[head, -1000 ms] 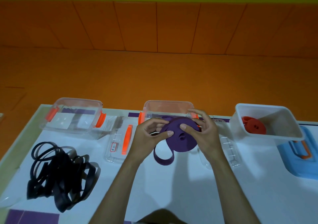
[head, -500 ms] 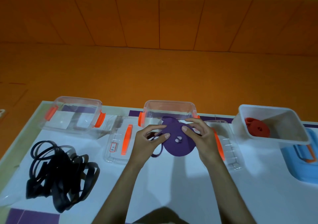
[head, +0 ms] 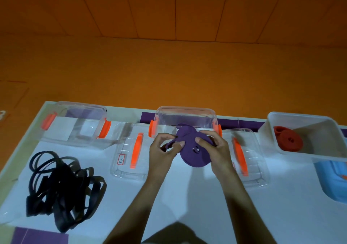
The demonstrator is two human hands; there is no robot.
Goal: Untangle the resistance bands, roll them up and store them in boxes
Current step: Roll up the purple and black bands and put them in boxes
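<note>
Now purple band point(head: 195, 154) roll gripped between left hand point(head: 162, 151), right hand point(head: 216, 150) fingers.

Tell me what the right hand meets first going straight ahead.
Probably the near wall of the middle clear box, just beyond the purple band roll the right hand grips; height over its rim is unclear.

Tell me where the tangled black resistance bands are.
Head view: the tangled black resistance bands lie on the white table's left side, in front of the leftmost clear plastic box with orange latches, left of a clear lid.
</note>
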